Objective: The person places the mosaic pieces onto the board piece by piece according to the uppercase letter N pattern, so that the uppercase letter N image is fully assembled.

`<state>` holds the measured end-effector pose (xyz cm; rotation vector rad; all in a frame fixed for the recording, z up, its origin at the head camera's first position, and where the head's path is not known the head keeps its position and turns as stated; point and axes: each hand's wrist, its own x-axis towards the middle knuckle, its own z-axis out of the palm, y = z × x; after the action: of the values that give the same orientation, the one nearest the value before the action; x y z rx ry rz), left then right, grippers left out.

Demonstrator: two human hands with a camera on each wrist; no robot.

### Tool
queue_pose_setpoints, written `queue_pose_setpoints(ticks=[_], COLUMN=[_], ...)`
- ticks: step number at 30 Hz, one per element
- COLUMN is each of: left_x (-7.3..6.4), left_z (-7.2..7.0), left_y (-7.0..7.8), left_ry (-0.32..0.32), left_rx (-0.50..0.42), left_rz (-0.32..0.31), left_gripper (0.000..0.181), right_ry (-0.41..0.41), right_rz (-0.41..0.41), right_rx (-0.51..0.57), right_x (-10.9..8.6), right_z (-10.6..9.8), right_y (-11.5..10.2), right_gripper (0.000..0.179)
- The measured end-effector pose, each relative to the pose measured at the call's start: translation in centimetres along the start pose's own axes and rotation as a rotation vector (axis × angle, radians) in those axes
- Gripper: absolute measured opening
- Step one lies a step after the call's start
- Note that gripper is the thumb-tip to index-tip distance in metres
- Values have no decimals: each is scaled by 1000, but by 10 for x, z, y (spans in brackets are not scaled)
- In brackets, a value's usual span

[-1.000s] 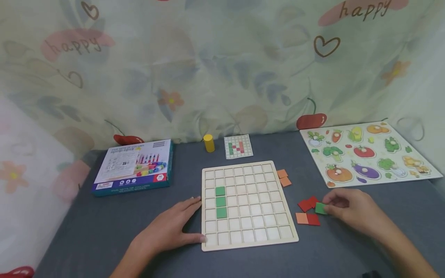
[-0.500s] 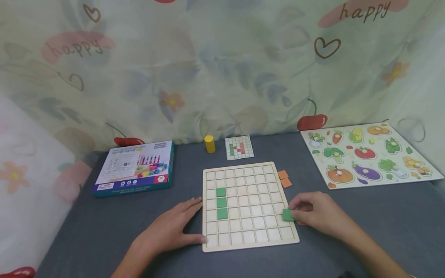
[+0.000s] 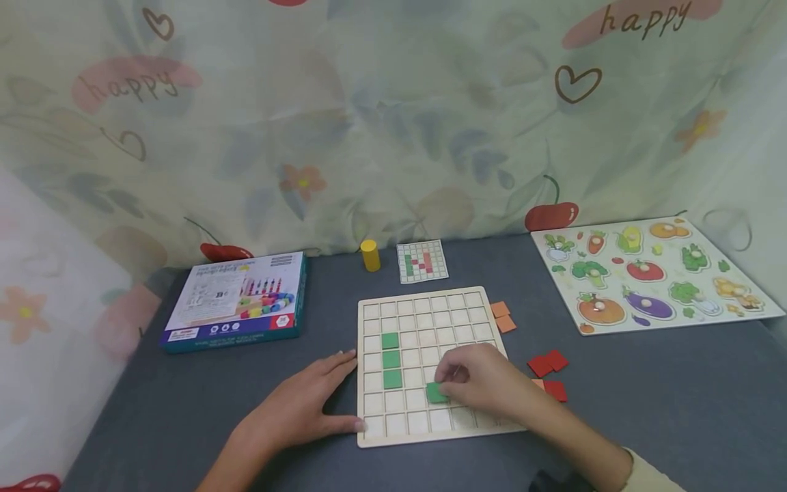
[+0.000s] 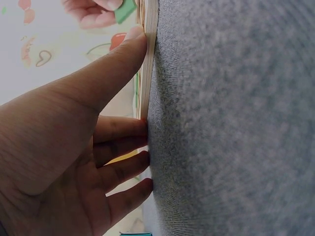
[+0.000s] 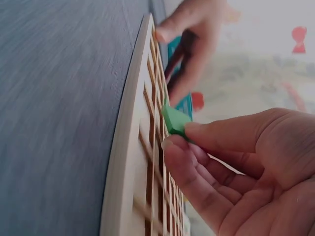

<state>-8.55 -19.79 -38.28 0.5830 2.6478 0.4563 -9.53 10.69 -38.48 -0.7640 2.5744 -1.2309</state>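
A pale wooden grid board point(image 3: 424, 303) lies on the dark cloth, with three green square tiles point(image 3: 391, 359) in a column toward its left side. My right hand point(image 3: 482, 383) pinches another green tile point(image 3: 436, 393) between thumb and finger, over the lower middle cells. In the right wrist view this green tile point(image 5: 176, 119) is tilted, close over the grid. My left hand point(image 3: 301, 400) rests at the board's left edge, fingers extended, thumb point(image 4: 125, 54) on the rim near the front corner.
Right of the board lie red tiles point(image 3: 548, 362) and orange tiles point(image 3: 504, 318). Behind it stand a yellow cylinder point(image 3: 370, 255) and a pattern card point(image 3: 422, 262). A boxed set point(image 3: 236, 301) lies at left, a vegetable puzzle board point(image 3: 652, 277) at right.
My right hand has carried the green tile leftward from beside the red tiles to over the board's lower middle. My left hand has stayed at the board's left edge.
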Motion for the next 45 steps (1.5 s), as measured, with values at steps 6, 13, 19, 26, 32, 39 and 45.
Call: queue_pose_setpoints(ticks=[6,13,19,26,32,39,45], left_x=[-1,-1,-1,0,0,1,1], left_z=[1,1,0,0,0,0,1], left_y=[0,0,1,0,0,0,-1], left_ry=[10,28,22,14,1,1,0], left_rx=[-9,-13,-17,-7,4,4,-5], left_rz=[4,21,14,4,6,4,4], left_gripper=[101,100,100,101,102,103,103], right_ry=[-32,-35,-38,-21,53,95,10], right_rz=[-91,-140,-245,-309,-222,-17,198], right_rx=[-87,-211,-352,-371,-285,-327,-375], right_x=[21,29,23,11,-10,-55,-80], right_z=[27,43,47,39,3,-54,-81], right_y=[-24,-35,-35,-32,-11,33,59], right_gripper=[15,11,10,15,17,18,21])
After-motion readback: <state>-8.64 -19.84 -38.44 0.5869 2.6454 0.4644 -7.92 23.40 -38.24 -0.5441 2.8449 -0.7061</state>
